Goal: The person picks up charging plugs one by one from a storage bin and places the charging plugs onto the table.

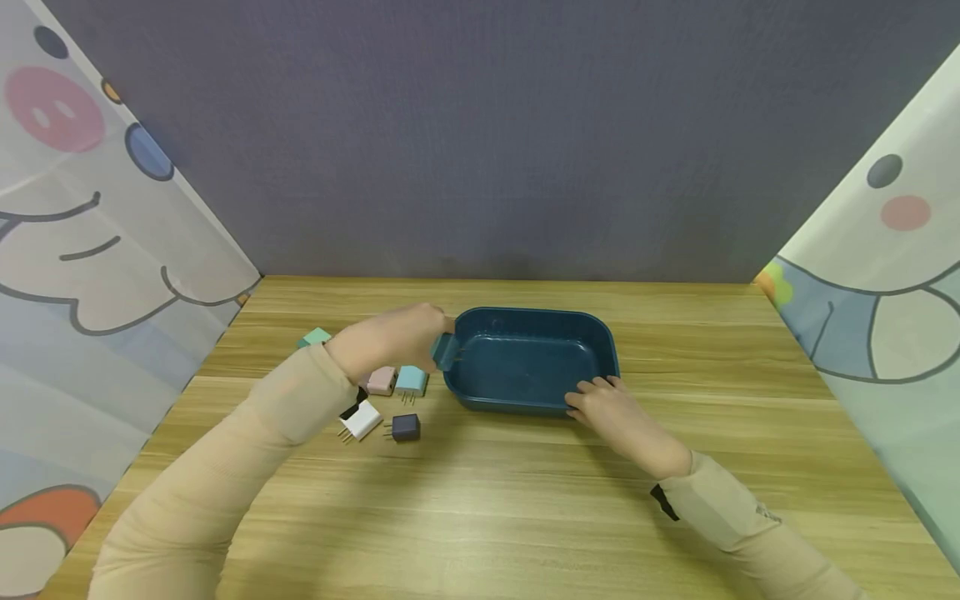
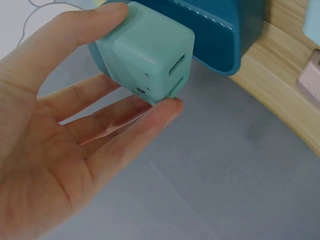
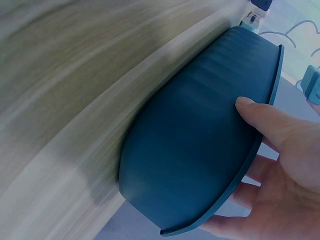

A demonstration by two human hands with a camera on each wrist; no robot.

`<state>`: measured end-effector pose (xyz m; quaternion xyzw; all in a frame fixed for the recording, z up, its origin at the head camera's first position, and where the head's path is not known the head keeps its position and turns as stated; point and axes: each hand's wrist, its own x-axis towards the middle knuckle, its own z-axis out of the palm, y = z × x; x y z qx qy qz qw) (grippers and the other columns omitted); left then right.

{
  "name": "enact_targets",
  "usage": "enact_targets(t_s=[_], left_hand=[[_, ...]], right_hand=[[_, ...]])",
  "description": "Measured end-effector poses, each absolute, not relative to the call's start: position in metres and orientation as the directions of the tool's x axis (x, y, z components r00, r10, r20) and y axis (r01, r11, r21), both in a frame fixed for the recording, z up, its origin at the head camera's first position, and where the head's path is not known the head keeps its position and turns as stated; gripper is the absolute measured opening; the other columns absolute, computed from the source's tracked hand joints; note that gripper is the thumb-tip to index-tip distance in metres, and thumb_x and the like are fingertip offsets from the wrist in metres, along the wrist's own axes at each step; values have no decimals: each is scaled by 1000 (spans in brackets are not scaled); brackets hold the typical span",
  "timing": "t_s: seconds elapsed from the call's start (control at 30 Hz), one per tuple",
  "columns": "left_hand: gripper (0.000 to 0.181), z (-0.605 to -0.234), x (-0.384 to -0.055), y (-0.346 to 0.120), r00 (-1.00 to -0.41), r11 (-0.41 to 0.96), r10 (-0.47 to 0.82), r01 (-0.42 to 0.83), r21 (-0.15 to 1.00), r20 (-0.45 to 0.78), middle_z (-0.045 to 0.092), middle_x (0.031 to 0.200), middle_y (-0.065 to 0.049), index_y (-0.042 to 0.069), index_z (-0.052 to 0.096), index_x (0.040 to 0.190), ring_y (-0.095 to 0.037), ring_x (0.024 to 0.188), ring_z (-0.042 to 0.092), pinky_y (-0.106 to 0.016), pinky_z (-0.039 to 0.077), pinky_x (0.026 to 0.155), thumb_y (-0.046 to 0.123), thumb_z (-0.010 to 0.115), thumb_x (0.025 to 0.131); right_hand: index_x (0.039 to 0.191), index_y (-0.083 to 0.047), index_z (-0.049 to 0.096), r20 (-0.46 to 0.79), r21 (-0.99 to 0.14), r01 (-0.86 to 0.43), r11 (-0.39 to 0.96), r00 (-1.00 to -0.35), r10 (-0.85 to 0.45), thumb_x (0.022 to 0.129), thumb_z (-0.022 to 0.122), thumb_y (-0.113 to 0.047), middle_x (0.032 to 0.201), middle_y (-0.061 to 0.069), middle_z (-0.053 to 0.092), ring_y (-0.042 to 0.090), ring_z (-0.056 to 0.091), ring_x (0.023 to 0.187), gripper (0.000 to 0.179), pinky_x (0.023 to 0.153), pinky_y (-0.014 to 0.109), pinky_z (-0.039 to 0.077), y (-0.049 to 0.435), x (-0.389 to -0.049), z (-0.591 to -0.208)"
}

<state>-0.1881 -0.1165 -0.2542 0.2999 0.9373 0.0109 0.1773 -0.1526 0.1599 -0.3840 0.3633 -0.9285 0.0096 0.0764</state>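
My left hand (image 1: pixel 397 335) pinches a teal charger plug (image 2: pixel 145 55) between thumb and fingers, above the left end of a dark blue tray (image 1: pixel 528 371). Two slots show on the plug's end face in the left wrist view, and its prongs point toward the tray in the head view. At the tray's near right corner, my right hand (image 1: pixel 617 417) grips the rim. The right wrist view shows the thumb against the tray's outer wall (image 3: pixel 195 130) and the fingers over the rim on the inner side. No other plug is seen inside the tray.
Left of the tray, several plugs lie on the wooden table (image 1: pixel 525 508): a light blue plug (image 1: pixel 411 380), a pink plug (image 1: pixel 382 381), a white plug (image 1: pixel 363 421), a dark plug (image 1: pixel 406 427) and a green plug (image 1: pixel 315 337) partly behind my left arm. A grey panel (image 1: pixel 495 150) stands behind.
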Motion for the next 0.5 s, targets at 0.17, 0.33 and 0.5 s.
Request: enact_targets(t_s=[0.17,0.33,0.5], left_hand=[[50,-254,-187,-127,-768,827,556,548,124,-317,57,113,-15,-4,55,115,-26,100,56,-30,49,77,6,72,70],[47,-256,-187,-139,-783,835,547,534,131,-296,58,110,-16,-5,56,113,-26,96,56,-30,49,73,3,71,69],[51,-257,-185,-151,-801,857,515,492,154,-306,56,114,-17,-3,54,117,-24,92,56,-29,47,68,3,70,69]], right_hand=[[77,-13,62,157,32,-677,735,-723,-673,78,65,-17,74,2,57,24,54,68,5,72,49,46,160,-152,-384],[76,-13,62,161,31,-678,735,-722,-673,78,65,-17,73,2,56,23,54,67,5,72,49,46,160,-152,-384],[77,-13,62,161,31,-677,735,-722,-673,77,66,-16,73,2,56,23,54,67,5,72,50,46,159,-152,-384]])
